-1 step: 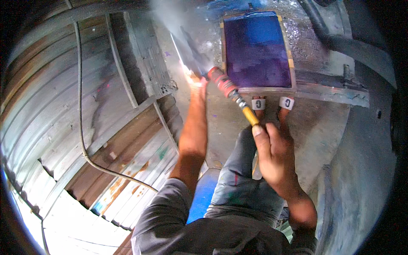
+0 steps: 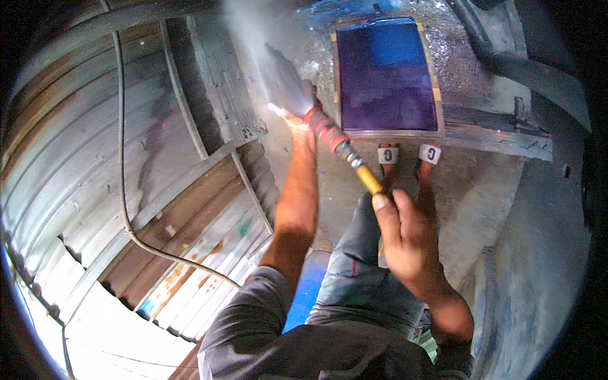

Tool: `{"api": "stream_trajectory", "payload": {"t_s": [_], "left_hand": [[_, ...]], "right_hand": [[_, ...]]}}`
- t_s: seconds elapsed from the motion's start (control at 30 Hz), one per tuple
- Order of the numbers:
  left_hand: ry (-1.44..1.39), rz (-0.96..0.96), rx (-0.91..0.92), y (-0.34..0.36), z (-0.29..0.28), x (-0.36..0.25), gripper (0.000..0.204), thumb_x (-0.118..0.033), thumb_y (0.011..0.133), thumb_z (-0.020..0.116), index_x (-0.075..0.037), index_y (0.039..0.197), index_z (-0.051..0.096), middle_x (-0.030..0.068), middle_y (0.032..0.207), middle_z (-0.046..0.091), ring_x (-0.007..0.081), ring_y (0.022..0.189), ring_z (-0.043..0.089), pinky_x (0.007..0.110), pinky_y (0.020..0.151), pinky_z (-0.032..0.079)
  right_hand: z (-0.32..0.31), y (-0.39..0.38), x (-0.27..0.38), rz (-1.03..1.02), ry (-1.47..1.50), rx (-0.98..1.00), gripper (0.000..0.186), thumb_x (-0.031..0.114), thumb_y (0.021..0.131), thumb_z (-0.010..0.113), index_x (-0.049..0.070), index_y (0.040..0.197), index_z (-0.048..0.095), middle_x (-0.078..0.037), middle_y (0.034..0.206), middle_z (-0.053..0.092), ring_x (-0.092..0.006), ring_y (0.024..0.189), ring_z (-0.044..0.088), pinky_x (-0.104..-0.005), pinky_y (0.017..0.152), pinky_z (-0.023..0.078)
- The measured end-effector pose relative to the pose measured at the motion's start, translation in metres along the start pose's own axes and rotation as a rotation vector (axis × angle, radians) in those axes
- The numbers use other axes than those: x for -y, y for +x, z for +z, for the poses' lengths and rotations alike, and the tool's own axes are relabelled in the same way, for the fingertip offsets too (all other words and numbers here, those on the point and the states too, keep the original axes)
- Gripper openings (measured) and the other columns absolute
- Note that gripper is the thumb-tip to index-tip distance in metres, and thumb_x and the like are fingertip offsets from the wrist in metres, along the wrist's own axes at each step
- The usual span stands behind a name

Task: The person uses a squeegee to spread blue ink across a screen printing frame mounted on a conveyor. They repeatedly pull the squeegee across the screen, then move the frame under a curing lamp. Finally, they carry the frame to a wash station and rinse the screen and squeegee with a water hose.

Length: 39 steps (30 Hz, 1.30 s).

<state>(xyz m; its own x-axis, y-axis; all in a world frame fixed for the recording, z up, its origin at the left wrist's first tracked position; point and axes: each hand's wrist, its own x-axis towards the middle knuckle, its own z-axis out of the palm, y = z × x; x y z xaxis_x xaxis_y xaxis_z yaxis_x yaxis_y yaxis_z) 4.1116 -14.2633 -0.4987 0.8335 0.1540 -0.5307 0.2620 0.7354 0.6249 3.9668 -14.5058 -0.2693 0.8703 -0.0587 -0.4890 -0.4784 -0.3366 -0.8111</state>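
Note:
My right hand (image 2: 408, 237) is closed round the yellow end of a hose (image 2: 369, 180). Beyond a metal coupling, the hose carries a red spray nozzle (image 2: 327, 131) that points up and left. A white jet of spray leaves it toward the top of the view. My left hand (image 2: 295, 120) is just left of the nozzle, partly washed out by glare and mist. In it is a long, flat grey blade-like thing (image 2: 278, 73), blurred by the spray, so its exact kind cannot be made out.
A framed panel with a dark blue and purple surface (image 2: 387, 82) stands ahead, behind my sandalled feet (image 2: 408, 154). Corrugated metal sheets (image 2: 76, 164) line the left, with a grey cable (image 2: 123, 190) hanging across. A dark pipe (image 2: 532, 69) bends at the upper right.
The nozzle has tilted and shifted slightly left. The flat thing in my left hand has turned and is more hidden by spray. My left forearm has moved slightly right.

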Motion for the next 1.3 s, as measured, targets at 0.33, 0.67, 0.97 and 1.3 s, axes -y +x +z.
{"api": "stream_trajectory", "payload": {"t_s": [0.33,0.67,0.97,1.3], "left_hand": [[-0.448,-0.226,0.435,-0.012,-0.002,0.036,0.045,-0.047,0.100,0.051,-0.014,0.129,0.056,0.0073,0.112,0.063,0.0259,0.105,0.059,0.047,0.088,0.052],[-0.433,-0.280,0.540,-0.009,0.005,0.041,0.040,-0.045,0.100,0.051,-0.013,0.124,0.058,0.0079,0.109,0.062,0.0254,0.102,0.058,0.047,0.085,0.052],[-0.369,-0.295,0.589,-0.001,0.004,0.035,0.036,-0.042,0.100,0.051,-0.013,0.119,0.059,0.0085,0.105,0.061,0.0249,0.100,0.058,0.047,0.081,0.052],[-0.825,-0.768,0.735,-0.019,-0.008,0.027,0.018,-0.023,0.097,0.048,-0.006,0.095,0.055,0.0095,0.085,0.050,0.0231,0.078,0.052,0.041,0.062,0.052]], "right_hand": [[-0.025,-0.030,0.019,0.187,0.048,0.107,0.023,0.025,0.102,0.055,0.003,0.096,0.056,-0.020,0.066,0.058,-0.0420,0.060,0.059,-0.0494,0.058,0.044],[-0.018,-0.059,0.010,0.163,0.086,0.081,0.028,0.026,0.103,0.049,0.004,0.086,0.053,-0.015,0.059,0.048,-0.0326,0.050,0.050,-0.0431,0.051,0.036],[-0.005,-0.054,0.005,0.112,0.057,0.204,0.026,0.023,0.104,0.050,0.005,0.087,0.054,-0.013,0.062,0.056,-0.0372,0.054,0.058,-0.0457,0.053,0.042],[-0.008,-0.025,0.011,0.060,-0.042,0.077,0.025,0.026,0.105,0.050,0.004,0.096,0.058,-0.012,0.068,0.055,-0.0325,0.062,0.053,-0.0453,0.066,0.040]]}}
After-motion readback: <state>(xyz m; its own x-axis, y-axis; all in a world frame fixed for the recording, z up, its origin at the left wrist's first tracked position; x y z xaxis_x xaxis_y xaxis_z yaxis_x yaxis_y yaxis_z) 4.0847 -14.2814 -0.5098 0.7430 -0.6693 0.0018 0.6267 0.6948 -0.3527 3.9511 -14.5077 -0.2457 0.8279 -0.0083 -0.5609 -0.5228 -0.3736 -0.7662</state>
